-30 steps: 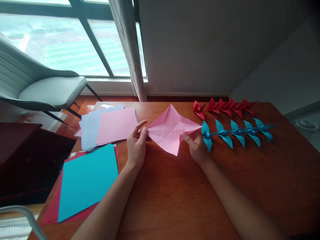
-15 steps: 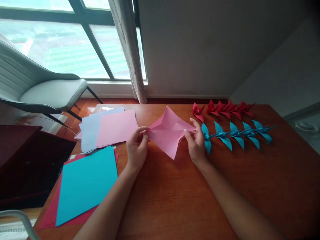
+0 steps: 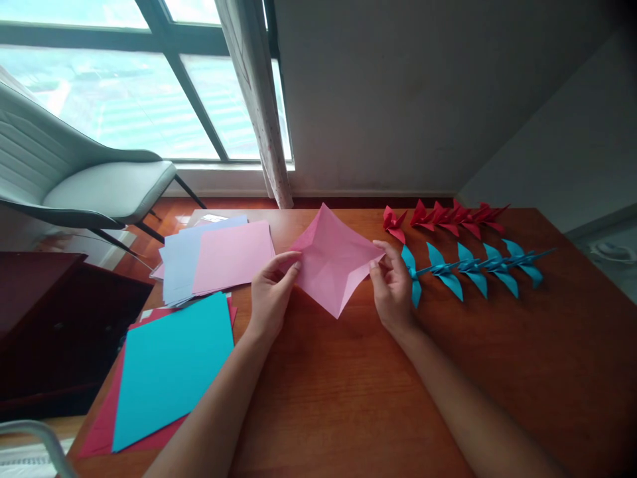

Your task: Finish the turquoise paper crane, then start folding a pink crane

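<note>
A pink sheet of origami paper (image 3: 334, 262) is held up above the wooden table, turned so that one corner points away and one toward me. Creases run across it, and its surface bends slightly. My left hand (image 3: 273, 289) pinches the left corner between thumb and fingers. At the right corner, my right hand (image 3: 393, 285) grips the paper the same way. Just beyond the right hand lies a row of blue folded-paper cranes (image 3: 470, 267), the closest one partly behind my fingers. Red folded-paper cranes (image 3: 455, 218) lie in another row farther back.
On the left of the table (image 3: 318, 398) are a pile of pink sheets (image 3: 233, 257) over pale blue sheets (image 3: 180, 265), and blue sheets (image 3: 174, 372) over red sheets (image 3: 102, 418). A grey chair (image 3: 109, 189) stands by the window, beside a curtain (image 3: 256, 99).
The pink paper has opened out flatter, and its far and near corners have shifted a little left. Both hands keep their hold on its side corners.
</note>
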A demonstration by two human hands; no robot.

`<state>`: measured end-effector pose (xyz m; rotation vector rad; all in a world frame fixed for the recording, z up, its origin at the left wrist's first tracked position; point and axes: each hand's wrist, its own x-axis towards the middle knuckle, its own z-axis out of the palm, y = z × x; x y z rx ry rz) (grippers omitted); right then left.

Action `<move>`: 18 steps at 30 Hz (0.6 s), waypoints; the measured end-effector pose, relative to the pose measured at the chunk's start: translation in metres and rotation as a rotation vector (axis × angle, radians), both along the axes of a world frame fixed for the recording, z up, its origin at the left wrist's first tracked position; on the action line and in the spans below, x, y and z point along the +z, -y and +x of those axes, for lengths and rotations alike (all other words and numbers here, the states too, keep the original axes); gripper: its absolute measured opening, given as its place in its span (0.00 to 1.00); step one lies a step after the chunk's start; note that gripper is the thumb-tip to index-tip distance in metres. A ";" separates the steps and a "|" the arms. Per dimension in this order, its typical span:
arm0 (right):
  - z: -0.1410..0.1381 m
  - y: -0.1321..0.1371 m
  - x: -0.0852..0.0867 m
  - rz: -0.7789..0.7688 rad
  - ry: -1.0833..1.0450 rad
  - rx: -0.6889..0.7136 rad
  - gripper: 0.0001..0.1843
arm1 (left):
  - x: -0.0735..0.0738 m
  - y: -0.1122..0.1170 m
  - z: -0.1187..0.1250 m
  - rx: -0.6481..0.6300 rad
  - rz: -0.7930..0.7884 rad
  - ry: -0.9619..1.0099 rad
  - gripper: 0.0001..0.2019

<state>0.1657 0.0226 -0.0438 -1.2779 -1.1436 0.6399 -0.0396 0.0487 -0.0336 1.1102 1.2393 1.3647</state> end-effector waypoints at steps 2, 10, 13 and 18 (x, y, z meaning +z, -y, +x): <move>0.001 0.001 -0.001 0.015 0.050 0.024 0.13 | 0.001 0.000 0.000 -0.002 -0.001 -0.004 0.13; 0.000 -0.003 -0.001 -0.099 -0.057 0.026 0.13 | 0.003 0.001 0.000 -0.050 -0.009 -0.011 0.14; 0.000 -0.005 -0.002 -0.108 -0.135 0.014 0.12 | 0.005 0.001 0.000 -0.054 -0.008 -0.012 0.14; 0.000 -0.006 -0.005 -0.105 -0.190 -0.004 0.12 | 0.006 0.001 -0.001 -0.056 -0.013 -0.015 0.14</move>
